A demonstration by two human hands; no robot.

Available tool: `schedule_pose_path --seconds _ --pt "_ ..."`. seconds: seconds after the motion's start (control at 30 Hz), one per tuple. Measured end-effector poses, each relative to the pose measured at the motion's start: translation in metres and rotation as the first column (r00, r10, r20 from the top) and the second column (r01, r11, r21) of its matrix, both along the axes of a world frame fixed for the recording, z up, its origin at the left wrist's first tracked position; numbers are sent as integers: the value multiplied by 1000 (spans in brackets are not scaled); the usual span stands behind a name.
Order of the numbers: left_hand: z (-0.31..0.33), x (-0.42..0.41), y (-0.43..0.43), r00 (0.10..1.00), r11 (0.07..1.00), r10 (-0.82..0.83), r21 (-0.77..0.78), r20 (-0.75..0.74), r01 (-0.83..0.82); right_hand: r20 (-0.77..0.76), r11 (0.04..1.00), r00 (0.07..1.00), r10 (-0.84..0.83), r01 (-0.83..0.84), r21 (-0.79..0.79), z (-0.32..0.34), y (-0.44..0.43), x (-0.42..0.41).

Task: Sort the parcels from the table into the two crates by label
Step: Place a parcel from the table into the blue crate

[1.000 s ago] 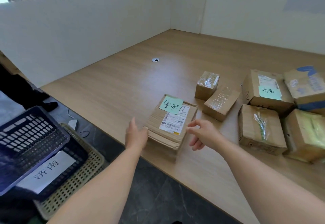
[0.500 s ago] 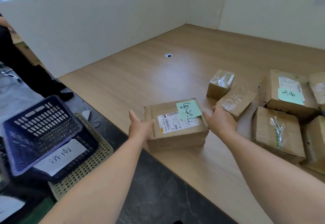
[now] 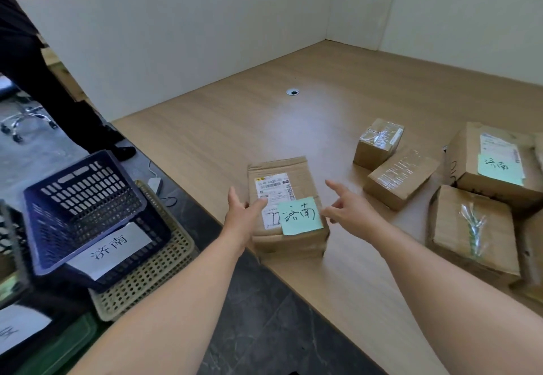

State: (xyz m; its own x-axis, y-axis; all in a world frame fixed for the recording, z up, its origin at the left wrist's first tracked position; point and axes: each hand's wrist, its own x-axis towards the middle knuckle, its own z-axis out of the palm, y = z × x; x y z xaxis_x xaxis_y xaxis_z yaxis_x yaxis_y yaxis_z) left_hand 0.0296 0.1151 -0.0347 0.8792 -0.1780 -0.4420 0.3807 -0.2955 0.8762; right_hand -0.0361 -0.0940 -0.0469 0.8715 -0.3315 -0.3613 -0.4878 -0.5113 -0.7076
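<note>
A flat cardboard parcel (image 3: pixel 289 207) lies at the table's front edge, with a white shipping label and a green note reading 济南 turned toward me. My left hand (image 3: pixel 242 213) lies against its left side with straight fingers, the thumb resting on the top. My right hand (image 3: pixel 345 207) hovers at its right side with fingers spread and relaxed, holding nothing. To the left, below the table, a dark blue crate (image 3: pixel 82 207) carries a white 济南 sign. A green crate (image 3: pixel 61 348) with a partly visible white sign sits at the lower left.
The blue crate sits tilted on a beige basket (image 3: pixel 141 286). More parcels lie on the right: a small taped box (image 3: pixel 379 142), a flat taped one (image 3: pixel 401 177), one with a green 济南 note (image 3: pixel 496 166), another (image 3: pixel 473 230). A person in black (image 3: pixel 35 80) stands at left.
The parcel has been turned further on the table, so its green note now faces me. My right hand has come off its side and opened. My view has swung left.
</note>
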Motion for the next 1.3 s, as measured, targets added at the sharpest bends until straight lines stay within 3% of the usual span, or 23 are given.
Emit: schedule_pose_path --seconds 0.1,0.2,0.3,0.5,0.9,1.07,1.3 --pt "-2 -8 5 987 981 -158 113 21 155 -18 990 997 77 -74 121 -1 13 3" --pt "-8 -14 15 959 936 -281 233 47 263 -25 979 986 162 -157 132 -1 20 9" --pt "-12 -14 28 942 921 -335 209 -4 328 -40 970 978 203 -196 143 1 22 18" --pt "-19 6 52 959 951 -282 138 16 277 -102 964 959 265 -267 1 5 45 48" --pt "-6 107 212 965 991 -65 131 255 32 62 940 942 330 -334 74 23 205 169" --pt "-8 143 302 968 989 48 121 247 -80 107 906 908 406 -415 81 20 294 230" --pt "-24 182 400 955 979 192 25 227 -202 154 848 881 446 -472 240 5 390 291"
